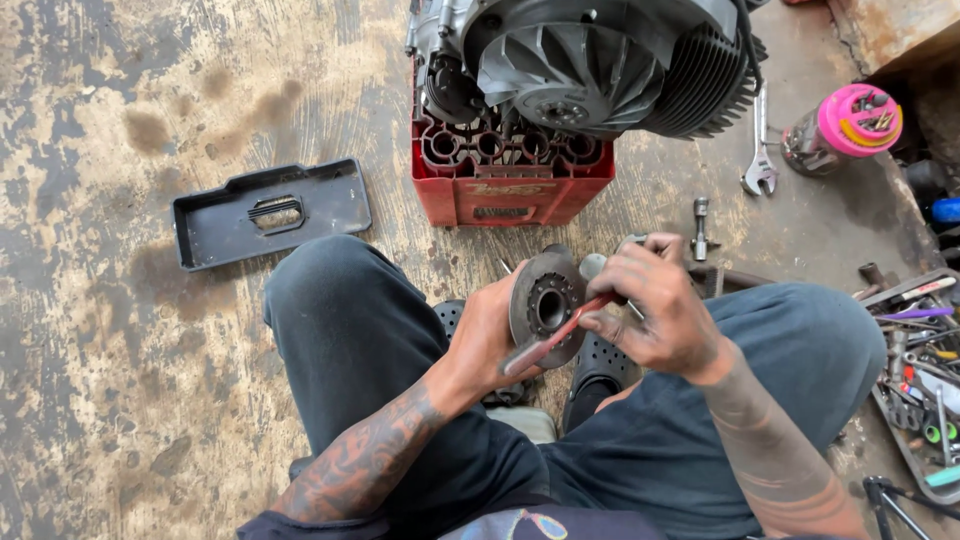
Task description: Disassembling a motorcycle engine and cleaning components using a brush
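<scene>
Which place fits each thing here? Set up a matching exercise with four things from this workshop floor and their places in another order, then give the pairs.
Things:
1. engine
2. metal disc
3. black tray
4. wrench

Places:
A. flat on the floor, left of the crate
B. on the red crate
C. held in the left hand
D. on the floor, right of the engine

Pairs: 1-B, 2-C, 3-A, 4-D

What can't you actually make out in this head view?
- Back of the round metal disc: hidden by the left hand.
- Working end of the red-handled tool: covered by the right hand.
- Engine top: cut off by the frame edge.
- Tool tray contents: too small, partly cut off at the right.
</scene>
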